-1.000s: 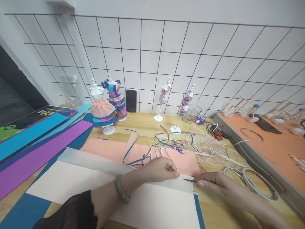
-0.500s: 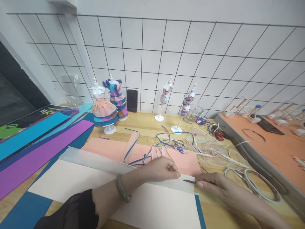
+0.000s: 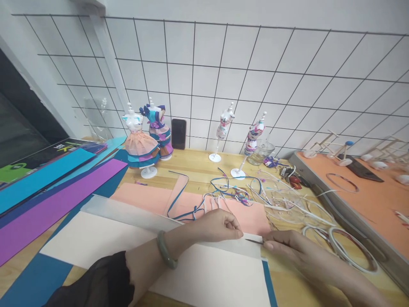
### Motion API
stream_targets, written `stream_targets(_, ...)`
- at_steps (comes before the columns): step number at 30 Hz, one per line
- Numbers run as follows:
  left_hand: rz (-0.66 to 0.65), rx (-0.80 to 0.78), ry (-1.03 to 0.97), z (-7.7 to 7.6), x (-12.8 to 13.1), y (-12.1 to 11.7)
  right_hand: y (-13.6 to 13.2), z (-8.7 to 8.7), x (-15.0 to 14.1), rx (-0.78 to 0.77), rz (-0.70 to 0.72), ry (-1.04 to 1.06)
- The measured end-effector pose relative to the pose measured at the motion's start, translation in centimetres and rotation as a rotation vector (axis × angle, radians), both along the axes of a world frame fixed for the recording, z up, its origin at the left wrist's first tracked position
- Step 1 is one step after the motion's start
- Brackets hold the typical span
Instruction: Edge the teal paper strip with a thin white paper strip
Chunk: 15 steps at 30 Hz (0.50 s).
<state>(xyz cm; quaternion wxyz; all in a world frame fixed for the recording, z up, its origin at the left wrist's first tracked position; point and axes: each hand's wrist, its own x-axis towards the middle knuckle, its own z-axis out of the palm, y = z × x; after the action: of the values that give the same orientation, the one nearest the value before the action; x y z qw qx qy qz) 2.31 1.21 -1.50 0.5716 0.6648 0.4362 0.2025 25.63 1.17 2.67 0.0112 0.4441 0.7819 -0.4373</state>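
White gridded wall (image 3: pixel 207 76) rising behind a wooden surface (image 3: pixel 198 164) and its cream sheet (image 3: pixel 220 270)

The cream sheet is covering the near middle of the surface, with a peach sheet (image 3: pixel 143 196) lying beyond it. A purple strip (image 3: pixel 70 200) is slanting away at the left. Along the cream sheet's far edge a translucent strip (image 3: pixel 121 213) is lying, partly overlapping the peach one. At far left a dark packet (image 3: pixel 72 146) is showing a green patch and pale lettering, too small and angled to read. The left hand (image 3: pixel 220 226) is resting at the translucent strip's right end, fingers curling; whether its grip is pinching anything, I cannot tell. The right hand (image 3: pixel 287 247) is gripping a dark pointed blade (image 3: pixel 254 241), whose tip is pointing left over that end, just beside the left fingertips. Behind, miniature dress forms (image 3: pixel 140 143) are standing upright, and a phone (image 3: pixel 179 133) is leaning against the wall, its screen showing dark, without readable text.
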Motion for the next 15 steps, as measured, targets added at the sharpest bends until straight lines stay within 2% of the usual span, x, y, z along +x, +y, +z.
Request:
stream_targets(7, -0.006, -0.002, -0.034, 0.05, 0.00, 0.03, -0.16, -0.84, -0.53, 0.042, 0.001, -0.003)
stream_targets(15, -0.018, 0.015, -0.041, -0.45, -0.12, 0.16, -0.13, -0.35, -0.84, 0.024, -0.019, 0.009)
